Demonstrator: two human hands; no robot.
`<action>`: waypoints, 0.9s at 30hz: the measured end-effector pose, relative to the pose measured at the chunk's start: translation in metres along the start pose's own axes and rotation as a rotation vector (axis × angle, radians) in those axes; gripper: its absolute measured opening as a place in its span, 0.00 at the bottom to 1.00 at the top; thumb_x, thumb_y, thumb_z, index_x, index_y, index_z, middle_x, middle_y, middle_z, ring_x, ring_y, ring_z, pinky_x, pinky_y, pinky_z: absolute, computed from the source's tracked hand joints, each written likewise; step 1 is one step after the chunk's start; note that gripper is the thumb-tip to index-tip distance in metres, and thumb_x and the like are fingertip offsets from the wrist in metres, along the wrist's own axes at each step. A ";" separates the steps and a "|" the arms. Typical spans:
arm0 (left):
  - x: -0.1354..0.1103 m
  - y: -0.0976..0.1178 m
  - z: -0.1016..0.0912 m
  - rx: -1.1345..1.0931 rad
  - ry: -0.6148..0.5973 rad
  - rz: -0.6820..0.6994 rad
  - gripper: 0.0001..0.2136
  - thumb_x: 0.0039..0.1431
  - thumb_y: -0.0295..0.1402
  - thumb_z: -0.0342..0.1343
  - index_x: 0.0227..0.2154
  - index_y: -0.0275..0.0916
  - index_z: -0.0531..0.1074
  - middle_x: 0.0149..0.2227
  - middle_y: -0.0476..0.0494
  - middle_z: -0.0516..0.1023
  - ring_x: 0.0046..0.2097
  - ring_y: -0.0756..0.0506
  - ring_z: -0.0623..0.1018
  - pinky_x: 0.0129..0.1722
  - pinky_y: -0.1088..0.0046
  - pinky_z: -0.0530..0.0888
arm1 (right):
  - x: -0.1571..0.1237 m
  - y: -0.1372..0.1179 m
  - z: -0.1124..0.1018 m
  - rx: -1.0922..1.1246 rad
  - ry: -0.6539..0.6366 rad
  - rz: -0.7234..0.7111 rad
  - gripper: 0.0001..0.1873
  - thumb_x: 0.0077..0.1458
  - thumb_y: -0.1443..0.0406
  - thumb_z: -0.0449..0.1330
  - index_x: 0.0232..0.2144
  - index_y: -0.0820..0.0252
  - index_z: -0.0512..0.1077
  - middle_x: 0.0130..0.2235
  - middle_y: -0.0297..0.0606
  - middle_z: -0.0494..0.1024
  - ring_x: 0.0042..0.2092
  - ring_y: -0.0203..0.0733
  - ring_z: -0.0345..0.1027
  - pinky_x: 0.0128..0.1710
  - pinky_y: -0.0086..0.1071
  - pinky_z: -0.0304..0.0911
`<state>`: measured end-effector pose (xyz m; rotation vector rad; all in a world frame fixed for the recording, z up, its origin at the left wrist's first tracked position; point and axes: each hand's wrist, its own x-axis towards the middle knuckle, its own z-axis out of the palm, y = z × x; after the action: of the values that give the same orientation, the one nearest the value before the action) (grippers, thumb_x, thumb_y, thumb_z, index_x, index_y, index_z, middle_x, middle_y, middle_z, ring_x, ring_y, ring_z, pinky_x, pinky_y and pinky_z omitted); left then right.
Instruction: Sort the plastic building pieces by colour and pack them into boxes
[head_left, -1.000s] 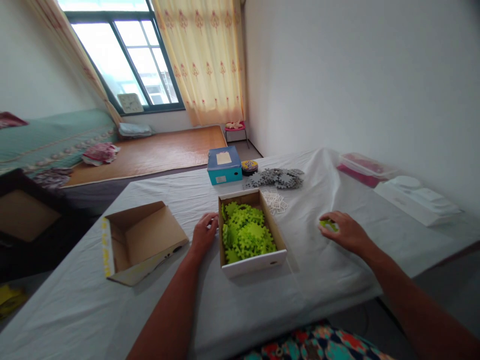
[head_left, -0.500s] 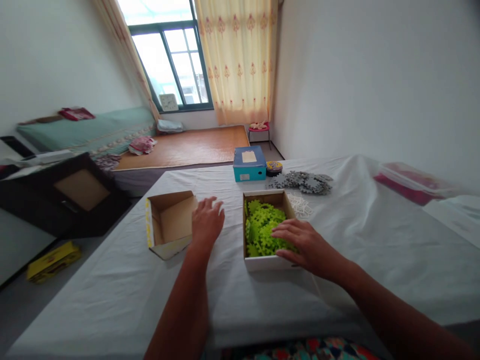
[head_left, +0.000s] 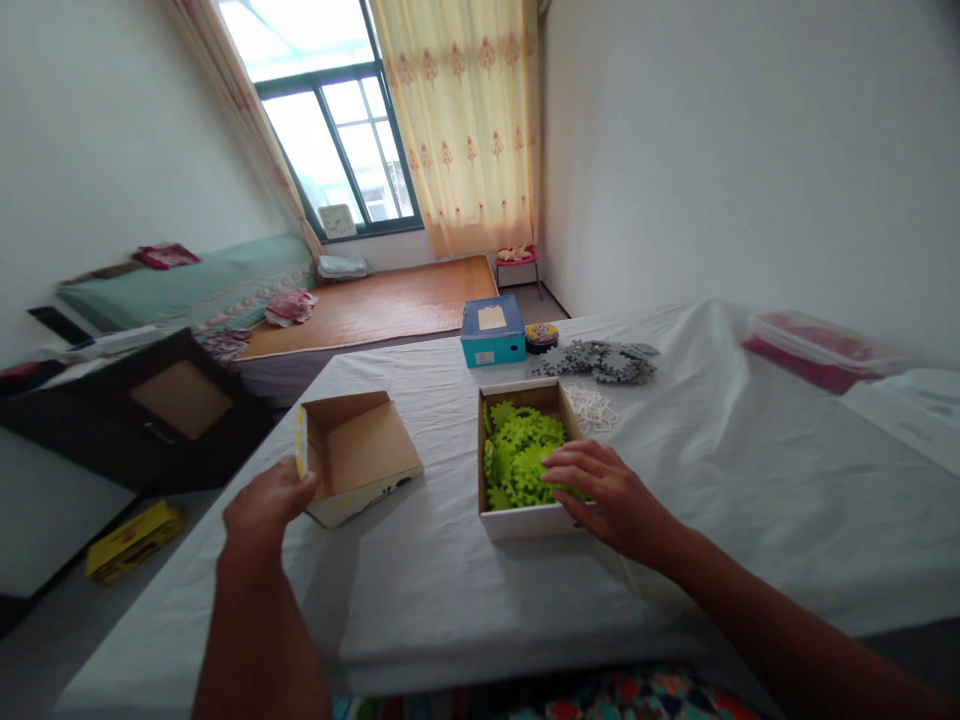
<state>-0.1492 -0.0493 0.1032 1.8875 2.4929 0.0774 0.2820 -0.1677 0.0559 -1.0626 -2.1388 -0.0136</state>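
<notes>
A white-sided cardboard box (head_left: pixel 525 523) holds a heap of green gear-shaped plastic pieces (head_left: pixel 525 450). My right hand (head_left: pixel 600 490) rests over its near right corner, fingers stretched out across the pieces and holding none. To the left lies a second, open cardboard box (head_left: pixel 367 450) with a bare brown inside and yellow marks on its left edge. My left hand (head_left: pixel 270 500) has this box by its left wall, the thumb at the near corner; its other fingers are partly hidden.
Grey gear-shaped pieces (head_left: pixel 600 360) and flat white pieces (head_left: pixel 590 405) lie beyond the green ones on the white tablecloth (head_left: pixel 435 600). Behind stand a blue shoebox (head_left: pixel 493 345) and a small round tin (head_left: pixel 541 336). A pink-and-clear container (head_left: pixel 814 350) sits at right.
My left hand has gone from the right side of the empty cardboard box round to its left wall and closed there. My right hand stays over the green pieces.
</notes>
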 end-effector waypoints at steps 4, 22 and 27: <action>-0.046 0.056 -0.038 0.141 0.214 0.038 0.19 0.61 0.39 0.42 0.47 0.38 0.71 0.45 0.32 0.73 0.40 0.35 0.76 0.35 0.61 0.71 | 0.011 -0.008 0.001 0.206 0.054 0.064 0.12 0.60 0.65 0.56 0.46 0.54 0.72 0.47 0.41 0.77 0.51 0.44 0.67 0.53 0.43 0.63; -0.156 0.160 -0.027 -0.385 0.666 0.969 0.13 0.61 0.29 0.52 0.48 0.44 0.72 0.44 0.45 0.76 0.45 0.46 0.75 0.42 0.71 0.75 | 0.070 0.005 0.019 1.653 0.220 0.832 0.20 0.49 0.66 0.64 0.46 0.61 0.69 0.47 0.43 0.79 0.50 0.47 0.72 0.49 0.41 0.69; -0.123 0.143 -0.008 -0.697 0.517 0.835 0.13 0.62 0.31 0.50 0.48 0.45 0.73 0.49 0.45 0.74 0.48 0.46 0.75 0.40 0.72 0.78 | 0.024 0.040 -0.016 1.384 0.141 0.918 0.23 0.53 0.62 0.62 0.52 0.57 0.67 0.50 0.41 0.77 0.48 0.44 0.73 0.44 0.34 0.72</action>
<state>0.0213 -0.1295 0.1158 2.5195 1.2989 1.3541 0.3105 -0.1303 0.0706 -0.9236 -0.8772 1.4930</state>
